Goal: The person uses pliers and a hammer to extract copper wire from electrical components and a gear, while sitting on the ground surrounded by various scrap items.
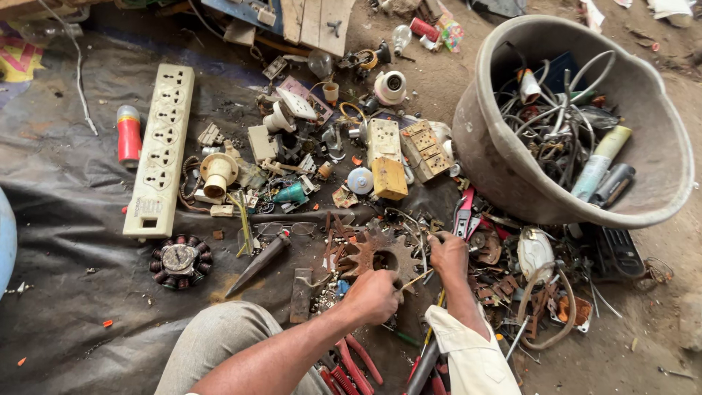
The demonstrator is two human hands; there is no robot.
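Rusty gear point(376, 252) lies flat on the dark tarp point(66, 219), just ahead of the person's knees, toothed rim and centre hole both in view. Left hand point(373, 296) is fisted at its near edge around a thin yellowish rod point(418, 278); what the rod is can't be told. Right hand point(447, 252) is curled shut at the gear's right rim, seemingly pinching a wire or the rod's far end, too small to confirm.

Judgement: mid-job. Gear is still among the scrap, nothing visibly freed from it.

Around it: dull metal spike point(259, 262), red-handled pliers point(351, 369), copper-wound stator point(180, 260), cream plastic power strip point(161, 150), grimy grey tub point(578, 117) full of tangled wires and tubes.
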